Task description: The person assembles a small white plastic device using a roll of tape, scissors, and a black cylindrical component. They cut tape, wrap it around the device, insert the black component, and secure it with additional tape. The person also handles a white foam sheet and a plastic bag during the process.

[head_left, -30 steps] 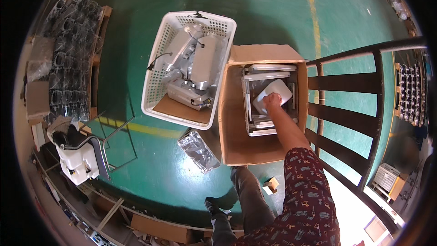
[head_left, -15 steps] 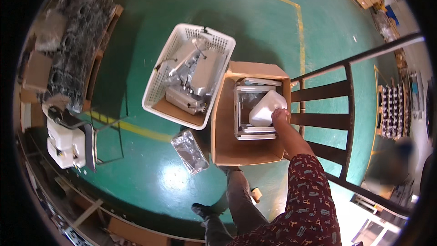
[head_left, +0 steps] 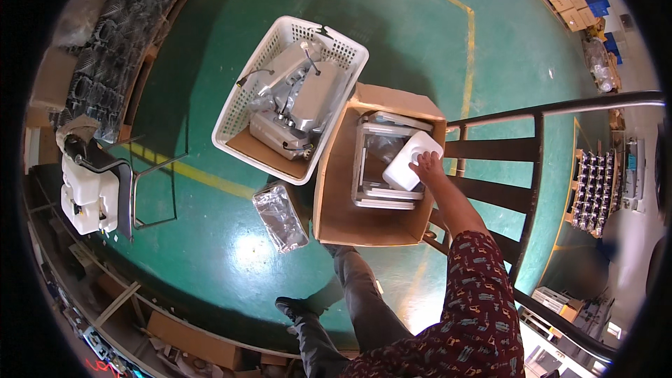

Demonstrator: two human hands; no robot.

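My right hand [head_left: 425,166] grips the near right end of a white plastic container [head_left: 408,170], its fingers at a recess or opening there. The container hangs tilted over, or rests against, several pale framed panels [head_left: 392,199] inside an open cardboard box [head_left: 381,226]. A clear film or bag shows between the panels. My hand hides part of the container's end, and its underside is out of sight. No part of my left hand shows.
Left of the box stands a white perforated basket [head_left: 229,112] holding several grey housings with cables. A foil-covered block [head_left: 281,217] sits near the box. A dark slatted rack [head_left: 490,150] stands on the right. White containers [head_left: 87,199] rest on a chair at left.
The white container has turned more upright under my right hand, and a recess now shows near my fingers. My view has shifted slightly.
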